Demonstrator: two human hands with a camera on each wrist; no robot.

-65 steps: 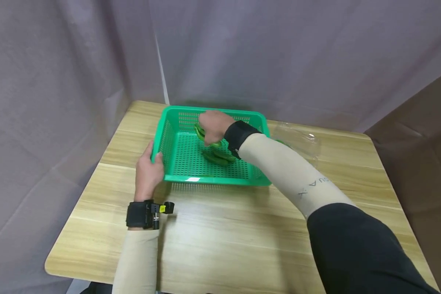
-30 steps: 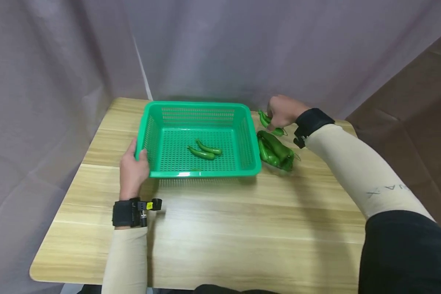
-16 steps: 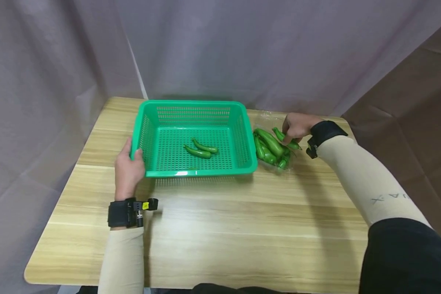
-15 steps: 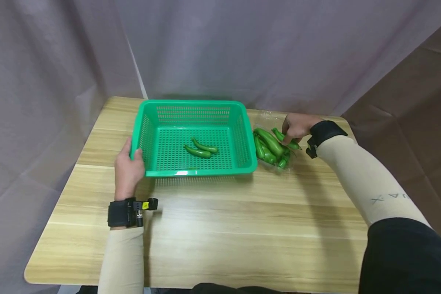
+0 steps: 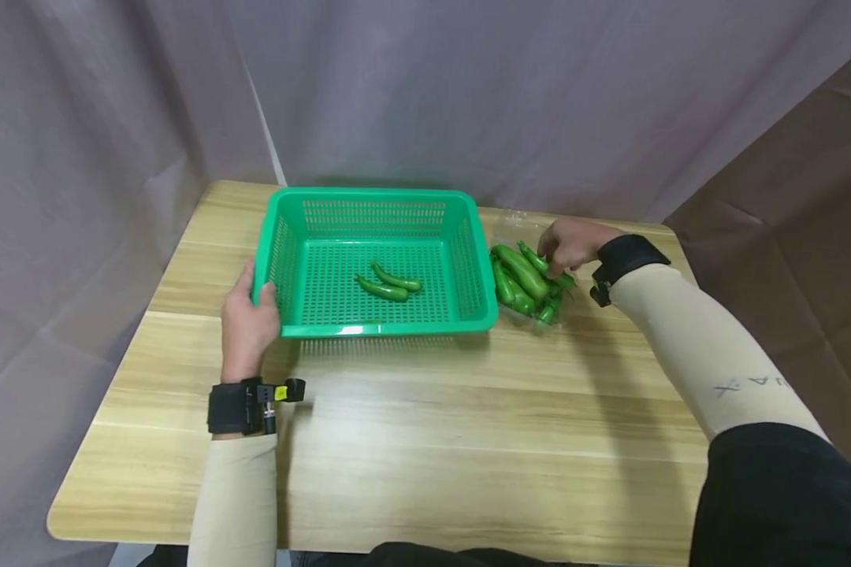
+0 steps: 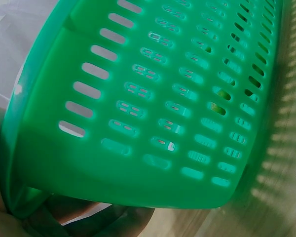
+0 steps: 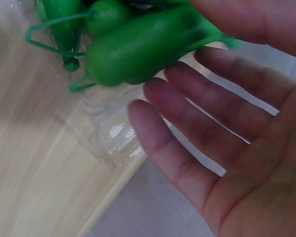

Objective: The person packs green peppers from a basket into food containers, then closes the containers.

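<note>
Since a second ago the right hand (image 5: 567, 244) has dropped from above the bench onto the peppers (image 5: 521, 282), right of the basket (image 5: 376, 327). Its grip pinches one pepper (image 7: 138, 49), thumb above, other fingers spread apart. Better to close on the middle and lift clear of the clear bag. Peppers are glossy green with thin curled stems. The left hand (image 5: 248, 327) grips the basket's near left corner.
</note>
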